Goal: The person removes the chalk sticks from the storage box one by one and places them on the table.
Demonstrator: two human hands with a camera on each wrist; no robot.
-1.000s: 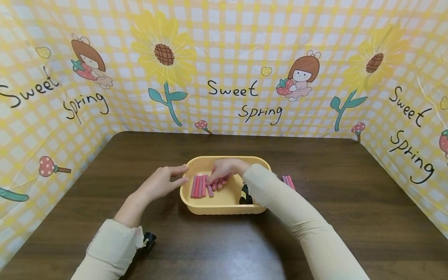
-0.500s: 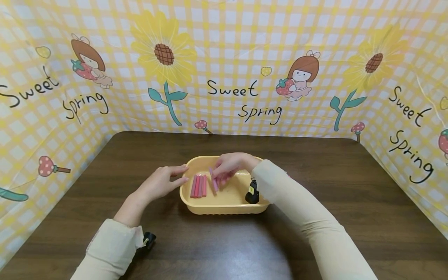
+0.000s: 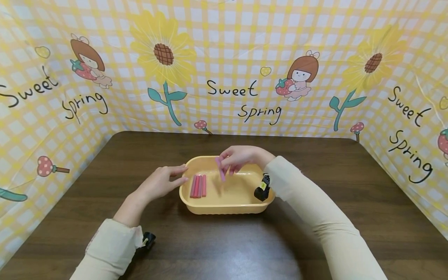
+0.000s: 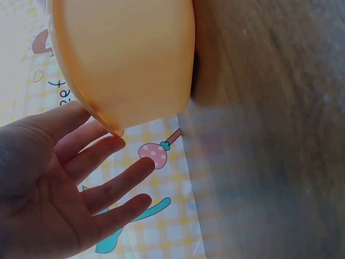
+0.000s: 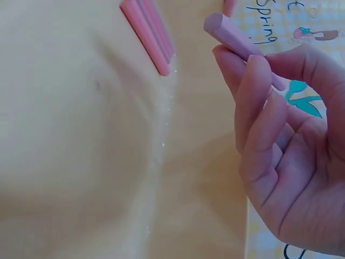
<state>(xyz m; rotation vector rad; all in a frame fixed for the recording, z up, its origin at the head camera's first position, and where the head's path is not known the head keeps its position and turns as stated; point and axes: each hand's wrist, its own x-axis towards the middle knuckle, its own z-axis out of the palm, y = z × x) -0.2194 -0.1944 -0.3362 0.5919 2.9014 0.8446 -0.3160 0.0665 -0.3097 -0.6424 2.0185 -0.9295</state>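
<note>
Over the back part of a yellow plastic basin [image 3: 227,210], my right hand [image 3: 238,155] pinches a lilac stick [image 5: 240,38] between thumb and fingers. The stick is short and straight with a faceted end, tilted and raised above the basin floor. Several pink and mauve sticks [image 3: 198,186] lie side by side inside, near the left end. My left hand [image 3: 162,181] is at the basin's left rim, thumb and forefinger touching it. Its other fingers [image 4: 121,186] are spread and extended outside the wall in the left wrist view.
The basin stands on a dark wooden table [image 3: 196,245]. A yellow checked cloth [image 3: 224,58] hangs behind and along both sides. A black wrist camera [image 3: 262,188] on the right wrist overlaps the basin's right end, and another [image 3: 149,240] sits below the left wrist.
My right hand has lifted the lilac stick from beside the row and carried it up, back and to the right. The other sticks and my left hand have stayed in place.
</note>
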